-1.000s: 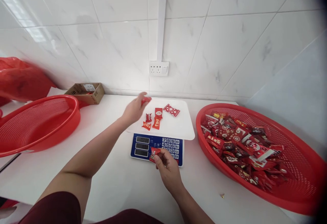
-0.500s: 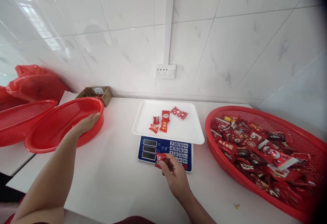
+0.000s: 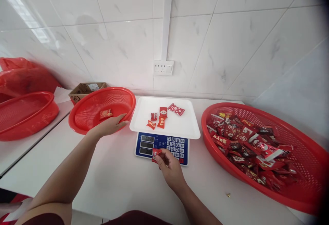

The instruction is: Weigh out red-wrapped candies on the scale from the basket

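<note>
The weighing looks to be partway along: five red packets (image 3: pixel 161 122) are lying on the white pan (image 3: pixel 186 125) of the scale (image 3: pixel 161 143), some touching, others set slightly apart, with the patterned one (image 3: pixel 176 109) sitting towards the back. A further wrapped piece (image 3: pixel 156 155) is waiting off the pan — the right hand (image 3: pixel 171 169) is pinching it between thumb and fingers, just above the scale's keypad and display. The left hand (image 3: pixel 115 125) is grasping the near edge of the middle basket (image 3: pixel 86 111), fingers hooked inside the rim, and that basket is standing just beside the pan. A red packet (image 3: pixel 106 114) is lying inside it.

Most of the supply is apparently still unhandled: a large heap of sweets (image 3: pixel 246 142) is filling much of the right basket (image 3: pixel 209 144), across the counter (image 3: pixel 115 180) on the other side of the scale. The display is showing digits, too small to read with certainty. So the pan is already carrying a small group — while the pinched piece is not yet resting among it.
</note>
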`<state>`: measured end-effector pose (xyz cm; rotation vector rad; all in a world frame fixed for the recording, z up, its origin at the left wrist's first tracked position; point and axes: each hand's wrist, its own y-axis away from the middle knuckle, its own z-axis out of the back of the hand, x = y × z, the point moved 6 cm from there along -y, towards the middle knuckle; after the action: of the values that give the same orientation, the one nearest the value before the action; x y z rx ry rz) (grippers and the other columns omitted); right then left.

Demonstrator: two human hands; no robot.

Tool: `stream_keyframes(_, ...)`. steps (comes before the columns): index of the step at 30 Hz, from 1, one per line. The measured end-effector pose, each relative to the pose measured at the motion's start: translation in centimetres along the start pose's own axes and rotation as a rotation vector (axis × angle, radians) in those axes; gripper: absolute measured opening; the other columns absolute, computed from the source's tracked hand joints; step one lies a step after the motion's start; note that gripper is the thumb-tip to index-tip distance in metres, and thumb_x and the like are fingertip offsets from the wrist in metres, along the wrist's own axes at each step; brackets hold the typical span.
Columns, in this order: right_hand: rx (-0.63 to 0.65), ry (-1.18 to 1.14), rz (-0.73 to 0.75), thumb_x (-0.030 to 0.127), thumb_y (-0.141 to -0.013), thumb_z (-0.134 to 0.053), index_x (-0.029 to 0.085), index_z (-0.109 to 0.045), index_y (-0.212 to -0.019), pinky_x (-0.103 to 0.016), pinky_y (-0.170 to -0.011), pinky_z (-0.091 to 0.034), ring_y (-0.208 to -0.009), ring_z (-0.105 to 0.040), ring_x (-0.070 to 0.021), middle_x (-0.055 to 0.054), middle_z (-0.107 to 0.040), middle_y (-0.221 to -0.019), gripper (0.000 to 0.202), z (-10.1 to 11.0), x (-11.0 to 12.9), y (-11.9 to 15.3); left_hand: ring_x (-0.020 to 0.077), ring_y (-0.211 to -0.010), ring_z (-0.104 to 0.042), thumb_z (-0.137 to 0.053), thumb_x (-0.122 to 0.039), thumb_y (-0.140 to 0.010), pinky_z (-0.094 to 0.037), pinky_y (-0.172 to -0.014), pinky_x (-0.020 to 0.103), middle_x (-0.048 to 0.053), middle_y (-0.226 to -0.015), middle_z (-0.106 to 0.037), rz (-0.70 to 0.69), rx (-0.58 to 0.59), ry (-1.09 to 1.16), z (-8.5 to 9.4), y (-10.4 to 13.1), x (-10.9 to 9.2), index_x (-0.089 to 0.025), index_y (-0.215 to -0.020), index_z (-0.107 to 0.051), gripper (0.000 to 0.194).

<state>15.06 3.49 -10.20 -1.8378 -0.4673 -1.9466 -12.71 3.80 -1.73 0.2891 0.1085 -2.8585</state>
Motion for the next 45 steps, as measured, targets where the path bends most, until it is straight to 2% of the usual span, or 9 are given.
stream_keyframes(5, 0.008, -0.009, 0.009, 0.048, -0.083, -0.055, 0.018, -0.061, -0.089, -0.025, -0.055, -0.044, -0.061, -0.054, -0.0143, -0.002, -0.062, -0.07, 0.031, -0.1, 0.1, 0.1, 0.0233, -0.121, -0.05, -0.036, -0.04, -0.092, -0.041, -0.1, 0.037, 0.011, -0.129, -0.056, -0.247, -0.119, 0.077, 1.1, -0.1, -6.4, -0.019, -0.124, -0.053, 0.042)
stream_keyframes(11, -0.01, 0.003, 0.019, 0.047, -0.084, -0.054, 0.018, -0.061, -0.088, -0.025, -0.057, -0.044, -0.062, -0.054, -0.0138, -0.002, -0.061, -0.071, 0.03, 0.1, 0.0, 0.0, 0.0207, -0.108, -0.057, -0.042, -0.02, -0.087, -0.046, -0.092, 0.033, 0.007, -0.12, -0.061, -0.491, 0.212, 0.039, -1.8, -0.4, -13.3, -0.022, -0.117, -0.058, 0.033)
stream_keyframes(15, -0.031, -0.003, 0.021, 0.048, -0.083, -0.054, 0.018, -0.061, -0.088, -0.025, -0.057, -0.044, -0.061, -0.054, -0.0139, -0.002, -0.061, -0.069, 0.032, 0.3, 0.1, -0.1, 0.0191, -0.096, -0.06, -0.044, -0.017, -0.084, -0.048, -0.083, 0.029, 0.006, -0.111, -0.062, -0.423, 0.114, 0.007, -0.5, -0.9, -11.9, -0.022, -0.109, -0.06, 0.03)
stream_keyframes(19, -0.011, -0.004, 0.017, 0.046, -0.083, -0.055, 0.019, -0.061, -0.089, -0.025, -0.056, -0.045, -0.062, -0.056, -0.0145, -0.002, -0.062, -0.07, 0.028, 0.2, 0.3, 0.2, 0.0247, -0.099, -0.057, -0.043, -0.022, -0.086, -0.049, -0.076, 0.033, 0.009, -0.109, -0.059, -0.104, -0.211, -0.099, 3.9, -1.1, -6.7, -0.019, -0.104, -0.061, 0.026)
stream_keyframes(22, 0.014, -0.003, 0.022, 0.043, -0.085, -0.054, 0.019, -0.061, -0.09, -0.025, -0.057, -0.046, -0.063, -0.056, -0.0143, -0.003, -0.063, -0.072, 0.026, 0.0, 0.6, 0.4, 0.0309, -0.104, -0.052, -0.043, -0.029, -0.087, -0.049, -0.075, 0.038, 0.013, -0.113, -0.057, 0.053, -0.271, -0.195, 4.8, -1.2, -4.7, -0.017, -0.103, -0.063, 0.028)
stream_keyframes(32, -0.011, 0.011, 0.025, 0.044, -0.083, -0.054, 0.019, -0.06, -0.087, -0.025, -0.056, -0.045, -0.061, -0.055, -0.014, -0.002, -0.062, -0.07, 0.026, 0.1, 0.3, 0.1, 0.0191, -0.125, -0.045, -0.035, -0.003, -0.083, -0.037, -0.104, 0.035, 0.006, -0.129, -0.056, -0.597, 0.106, -0.128, -3.2, -3.8, -14.1, -0.019, -0.116, -0.059, 0.043)
stream_keyframes(36, -0.016, 0.014, 0.017, 0.043, -0.083, -0.054, 0.019, -0.06, -0.086, -0.025, -0.056, -0.044, -0.06, -0.055, -0.0137, -0.002, -0.062, -0.069, 0.026, 0.3, 0.6, 0.1, 0.0225, -0.105, -0.058, -0.039, -0.016, -0.087, -0.049, -0.081, 0.034, 0.007, -0.116, -0.062, -0.37, 0.074, -0.207, -1.2, -4.2, -12.0, -0.02, -0.108, -0.06, 0.03)
stream_keyframes(40, -0.001, 0.0, 0.019, 0.043, -0.082, -0.055, 0.019, -0.061, -0.088, -0.024, -0.054, -0.044, -0.06, -0.056, -0.0138, -0.002, -0.064, -0.071, 0.025, 0.2, 1.2, 0.3, 0.0273, -0.107, -0.056, -0.037, -0.013, -0.085, -0.049, -0.078, 0.037, 0.009, -0.115, -0.062, -0.084, -0.194, -0.282, 3.2, -3.6, -7.2, -0.02, -0.104, -0.062, 0.031)
stream_keyframes(45, 0.015, -0.001, 0.018, 0.043, -0.083, -0.055, 0.019, -0.061, -0.088, -0.024, -0.056, -0.045, -0.062, -0.056, -0.0139, -0.002, -0.063, -0.071, 0.025, 0.1, 1.3, 0.4, 0.0272, -0.112, -0.052, -0.039, -0.011, -0.083, -0.042, -0.094, 0.041, 0.01, -0.115, -0.062, -0.156, -0.252, -0.174, 2.7, -3.5, -7.0, -0.017, -0.101, -0.061, 0.03)
